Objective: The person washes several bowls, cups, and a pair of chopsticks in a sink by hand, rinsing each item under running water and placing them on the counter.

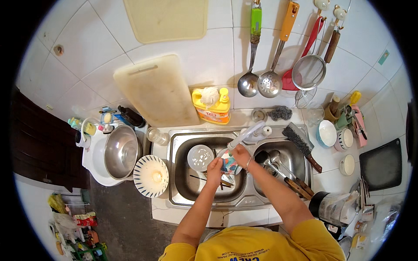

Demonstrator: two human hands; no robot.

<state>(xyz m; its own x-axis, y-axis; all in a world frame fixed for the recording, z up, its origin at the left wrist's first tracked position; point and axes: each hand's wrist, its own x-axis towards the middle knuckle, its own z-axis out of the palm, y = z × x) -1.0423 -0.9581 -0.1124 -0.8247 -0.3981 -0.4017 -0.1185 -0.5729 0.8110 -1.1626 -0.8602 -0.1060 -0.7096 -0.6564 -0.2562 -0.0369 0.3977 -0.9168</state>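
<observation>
Over the left basin of the steel double sink (173, 191), my two hands hold a bowl (230, 165) with a red, teal and dark blue pattern. My left hand (214, 170) grips its left side. My right hand (241, 155), with a bracelet at the wrist, is closed on its upper right side, just under the white tap (248, 134). Beside it in the basin is a white bowl (200, 158) with bubbly water in it. Chopsticks (224, 183) and other thin utensils lie on the basin floor, partly hidden by my hands. Whether water is running I cannot make out.
Wooden-handled utensils (298, 188) fill the right basin. A cleaver (302, 147) lies along the sink's right rim. Left of the sink are a striped plate (143, 182) and a steel basin (122, 152). Behind it stand a yellow detergent jug (211, 108) and a cutting board (159, 93).
</observation>
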